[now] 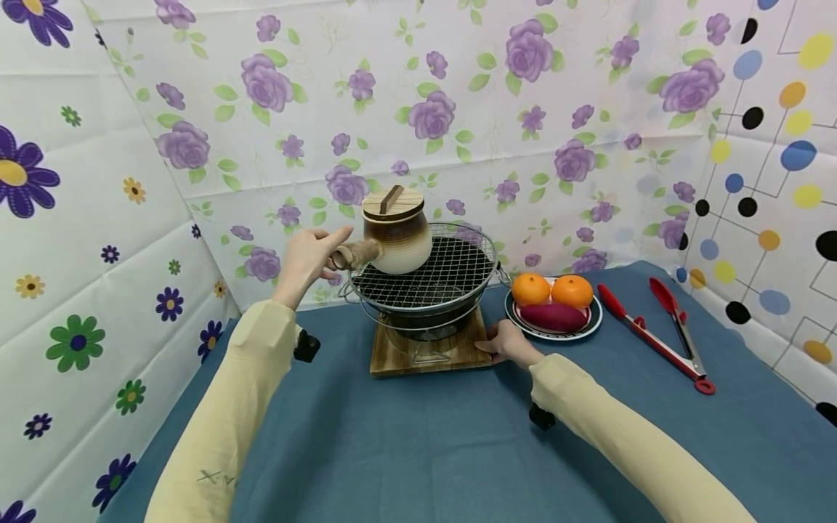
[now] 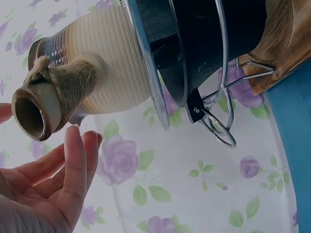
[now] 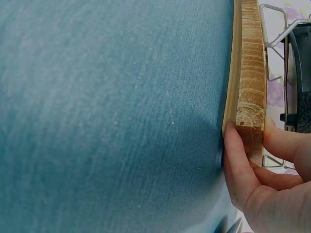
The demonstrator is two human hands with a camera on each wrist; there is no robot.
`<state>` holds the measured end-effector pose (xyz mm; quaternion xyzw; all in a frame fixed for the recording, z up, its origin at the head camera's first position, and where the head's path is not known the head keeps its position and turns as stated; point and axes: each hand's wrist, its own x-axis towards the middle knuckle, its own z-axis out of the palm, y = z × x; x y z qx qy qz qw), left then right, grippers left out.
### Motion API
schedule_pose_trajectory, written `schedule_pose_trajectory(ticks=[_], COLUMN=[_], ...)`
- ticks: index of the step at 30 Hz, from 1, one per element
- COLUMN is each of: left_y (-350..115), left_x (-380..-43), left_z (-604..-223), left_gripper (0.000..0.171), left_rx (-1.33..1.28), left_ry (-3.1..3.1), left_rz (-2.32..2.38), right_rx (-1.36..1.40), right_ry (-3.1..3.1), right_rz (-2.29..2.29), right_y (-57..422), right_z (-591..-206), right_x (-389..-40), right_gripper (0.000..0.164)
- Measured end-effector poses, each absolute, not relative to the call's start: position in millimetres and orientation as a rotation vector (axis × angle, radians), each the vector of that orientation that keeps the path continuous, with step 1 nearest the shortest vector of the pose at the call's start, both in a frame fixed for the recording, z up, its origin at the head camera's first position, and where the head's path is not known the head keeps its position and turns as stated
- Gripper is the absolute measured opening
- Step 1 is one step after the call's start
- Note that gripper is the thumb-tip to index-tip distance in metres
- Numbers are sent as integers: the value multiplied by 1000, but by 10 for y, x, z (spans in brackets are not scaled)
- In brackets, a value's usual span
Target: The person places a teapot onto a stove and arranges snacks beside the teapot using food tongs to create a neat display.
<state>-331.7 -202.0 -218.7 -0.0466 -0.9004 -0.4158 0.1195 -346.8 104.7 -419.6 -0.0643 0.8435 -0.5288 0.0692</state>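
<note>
A brown-and-cream ceramic pot with a wooden lid sits on the left side of a round wire grill net. Its hollow side handle, wrapped in twine, points toward my left hand. That hand is beside the handle, with thumb and fingers spread around its end and fingertips just short of it. The net tops a dark brazier standing on a wooden board. My right hand pinches the board's front right corner, thumb on top and fingers along the edge and underside.
Right of the brazier, a dark-rimmed plate bears two oranges and a purple sweet potato. Red-tipped tongs lie spread farther right. A blue cloth covers the table; patterned sheets hang at the back and sides.
</note>
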Motion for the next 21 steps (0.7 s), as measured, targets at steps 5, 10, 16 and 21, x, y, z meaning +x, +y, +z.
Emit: schedule_pose_trajectory(ticks=[5, 10, 16, 21], left_y=[-2084, -2147, -2205, -2261], left_x=[-3292, -3277, -3228, -3198], left_z=[-2183, -2219, -2265, -2323], left_gripper=[66, 62, 65, 69], left_rx=[-112, -90, -57, -57], left_ry=[-2609, -2575, -2548, -2545], left_rz=[-1252, -1286, -1291, -1282], right_rx=[-190, -172, -196, -189], right_ry=[2522, 2511, 2511, 2511], right_rz=[-1594, -1601, -1602, -1606], right_y=[1049, 1047, 1050, 1049], right_z=[-4203, -4195, -4204, -4194], right_x=[-3482, -3483, -3473, -3469], right_gripper=[18, 19, 18, 20])
